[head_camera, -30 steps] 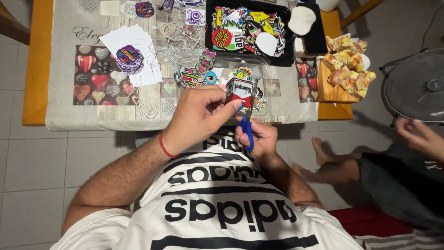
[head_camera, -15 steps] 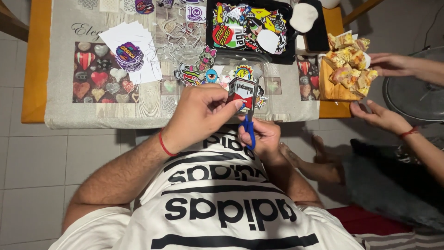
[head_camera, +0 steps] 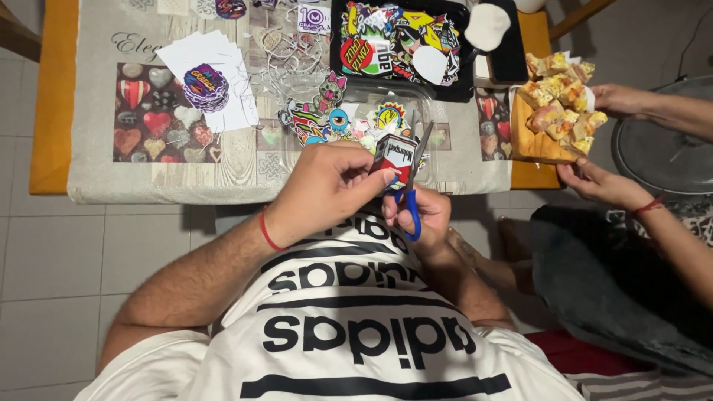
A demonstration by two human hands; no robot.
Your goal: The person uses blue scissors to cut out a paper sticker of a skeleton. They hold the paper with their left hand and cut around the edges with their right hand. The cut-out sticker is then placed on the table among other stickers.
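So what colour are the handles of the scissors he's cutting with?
Blue. The scissors sit in the right hand; the head view shows the handles plainly.

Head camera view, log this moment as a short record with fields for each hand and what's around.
left hand: pinches a red and white sticker
right hand: holds blue-handled scissors, blades at the sticker's edge
table: clear dish and black tray of stickers
another person's hands: grip a wooden board of food

Grey tiled floor (head_camera: 52, 260) below. Orange wooden counter (head_camera: 52, 96) across the top, covered by a grey cloth (head_camera: 96, 186) printed with hearts. Round grey fan (head_camera: 668, 156) at right edge. Wooden chair leg (head_camera: 18, 33) top left. Warm indoor light.
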